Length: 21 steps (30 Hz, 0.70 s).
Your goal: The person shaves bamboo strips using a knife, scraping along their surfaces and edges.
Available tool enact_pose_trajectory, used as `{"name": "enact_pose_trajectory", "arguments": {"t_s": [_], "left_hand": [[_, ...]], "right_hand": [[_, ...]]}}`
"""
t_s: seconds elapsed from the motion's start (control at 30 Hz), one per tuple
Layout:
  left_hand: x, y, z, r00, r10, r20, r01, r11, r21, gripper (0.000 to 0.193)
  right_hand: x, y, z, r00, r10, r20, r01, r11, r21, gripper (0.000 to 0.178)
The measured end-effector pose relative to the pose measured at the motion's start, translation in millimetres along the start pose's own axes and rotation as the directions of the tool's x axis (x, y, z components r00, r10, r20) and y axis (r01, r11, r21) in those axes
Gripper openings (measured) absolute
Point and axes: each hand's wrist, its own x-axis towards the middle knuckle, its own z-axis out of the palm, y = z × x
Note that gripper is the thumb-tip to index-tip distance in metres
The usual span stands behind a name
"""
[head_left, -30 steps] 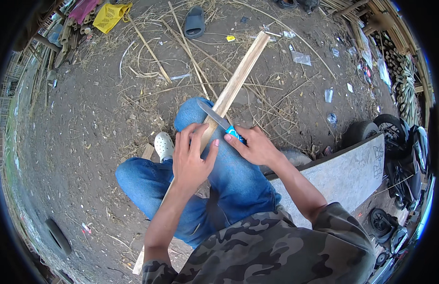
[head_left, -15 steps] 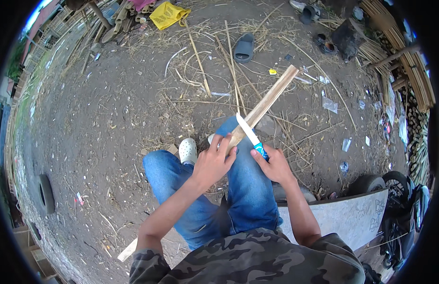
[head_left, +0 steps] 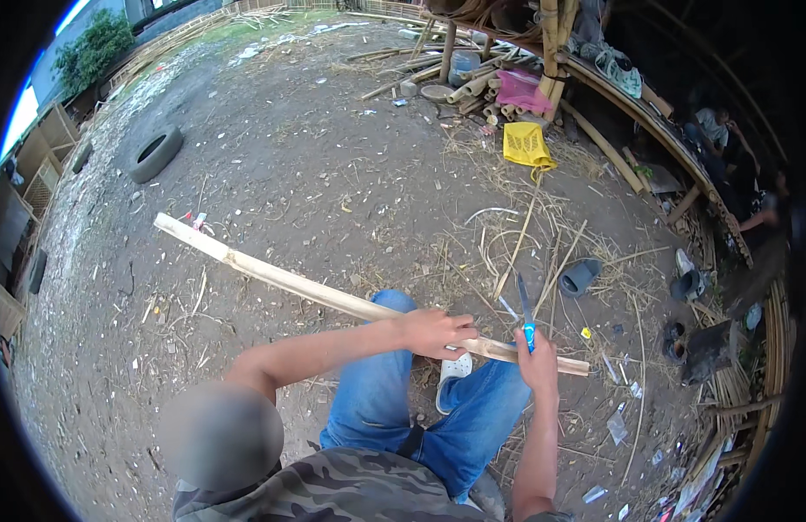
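Observation:
A long split bamboo strip (head_left: 303, 285) lies slantwise across my thighs, its long end reaching far to the left and its short end past my right knee. My left hand (head_left: 433, 333) is closed round the strip near my knees. In my right hand (head_left: 538, 365) is a knife (head_left: 524, 300) with a blue patterned handle. Its blade points away from me, tilted slightly left, beyond the strip's far edge. My right fist is right at the strip's short end; whether it touches the strip I cannot tell. A round blurred patch covers part of my left upper arm.
Bamboo offcuts and thin shavings litter the dirt ahead. A grey slipper (head_left: 579, 277), a yellow bag (head_left: 528, 145) and a pile of bamboo poles (head_left: 483, 90) lie beyond. A tyre (head_left: 155, 155) lies far left. People (head_left: 714, 130) are in the shade at the far right.
My view has turned left. The strip, which pointed ahead and right, now runs crosswise. The knife blade, earlier slanted over the strip, now points away from me.

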Motion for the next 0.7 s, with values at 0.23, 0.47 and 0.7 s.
{"name": "enact_pose_trajectory", "arguments": {"t_s": [0.23, 0.47, 0.7], "left_hand": [[-26, 2, -8, 1.000, -0.002, 0.029, 0.004, 0.997, -0.083, 0.035], [-4, 10, -40, 0.988, -0.154, 0.002, 0.153, 0.984, 0.094, 0.045], [40, -19, -51, 0.914, -0.405, -0.028, 0.404, 0.899, 0.169, 0.062]], "right_hand": [[-19, -2, 11, 0.999, -0.009, 0.034, 0.010, 0.999, -0.035, 0.038], [27, -7, -23, 0.992, -0.063, -0.108, 0.057, 0.996, -0.061, 0.041], [96, -28, -38, 0.956, -0.146, -0.255, 0.112, 0.983, -0.143, 0.039]]}}
